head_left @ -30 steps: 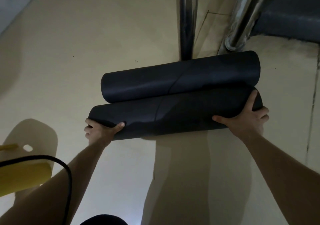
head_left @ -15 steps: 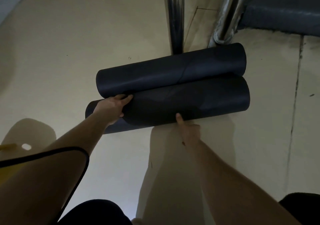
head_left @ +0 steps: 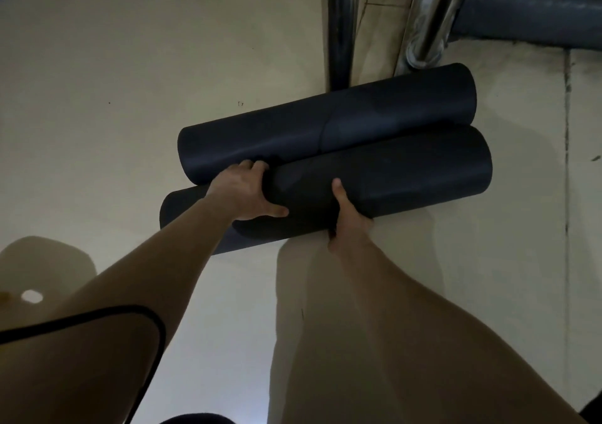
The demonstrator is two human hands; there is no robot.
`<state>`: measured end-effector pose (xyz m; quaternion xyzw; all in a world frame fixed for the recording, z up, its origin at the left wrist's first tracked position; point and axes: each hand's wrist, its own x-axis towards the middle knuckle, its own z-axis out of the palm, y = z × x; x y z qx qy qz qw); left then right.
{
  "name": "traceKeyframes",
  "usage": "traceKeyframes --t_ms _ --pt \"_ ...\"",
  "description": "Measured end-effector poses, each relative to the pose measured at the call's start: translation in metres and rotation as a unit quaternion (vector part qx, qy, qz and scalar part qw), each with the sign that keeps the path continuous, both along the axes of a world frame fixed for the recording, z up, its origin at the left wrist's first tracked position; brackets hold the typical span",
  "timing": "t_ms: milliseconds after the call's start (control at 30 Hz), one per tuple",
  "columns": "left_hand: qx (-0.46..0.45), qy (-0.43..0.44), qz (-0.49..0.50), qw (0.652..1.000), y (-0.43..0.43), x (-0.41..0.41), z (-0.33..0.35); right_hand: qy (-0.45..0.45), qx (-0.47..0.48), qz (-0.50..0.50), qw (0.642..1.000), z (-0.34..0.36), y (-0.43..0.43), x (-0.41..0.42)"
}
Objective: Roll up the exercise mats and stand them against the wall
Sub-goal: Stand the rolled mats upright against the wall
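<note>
Nearest, a sleeve point(head_left: 81, 352) edged in black crosses the lower left, and two bare forearms reach out over the floor point(head_left: 130, 81), a smooth cream surface, dim, with shadow pooled beneath the arms. The left hand point(head_left: 246, 192) grips the near mat point(head_left: 407, 172), a dark roll lying crosswise on the floor. Its fingers curl over the top into the groove where the two rolls meet, and its thumb spreads along the near face. The right hand point(head_left: 348, 218) holds the same roll near its middle, thumb pressed upright against it; its fingers go under the roll and are hidden. The far mat point(head_left: 293, 130), also rolled, lies touching the near mat along its length. Behind it rise two chrome posts, the left pole point(head_left: 340, 26) upright and the right pole point(head_left: 433, 16) slanting. A dark grey ledge point(head_left: 537, 9) fills the upper right corner, and a stained joint point(head_left: 567, 130) runs down the floor at right.
</note>
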<state>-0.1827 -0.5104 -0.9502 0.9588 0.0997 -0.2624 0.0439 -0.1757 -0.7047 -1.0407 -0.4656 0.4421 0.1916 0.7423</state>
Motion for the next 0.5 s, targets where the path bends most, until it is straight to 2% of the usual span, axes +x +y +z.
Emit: traceKeyframes --t_ms 133,233,333,400,500 --pt "0.01 0.025 -0.027 0.999 0.001 0.004 0.0 0.046 0.071 0.032 0.996 -0.018 -0.002 0.007" --pt "0.007 0.046 -0.027 0.999 -0.002 0.007 0.0 0.042 0.089 0.045 0.994 -0.007 -0.007 0.003" --pt "0.002 0.028 -0.011 1.0 -0.009 0.005 -0.002 0.02 0.126 0.03 0.991 0.011 -0.013 -0.012" --pt "-0.007 0.048 -0.016 0.999 -0.012 0.005 -0.006 0.012 0.095 0.008 0.995 0.019 -0.013 -0.026" --pt "-0.129 0.156 0.059 0.978 -0.014 0.001 -0.012 0.01 -0.036 0.019 0.999 0.026 -0.015 -0.055"
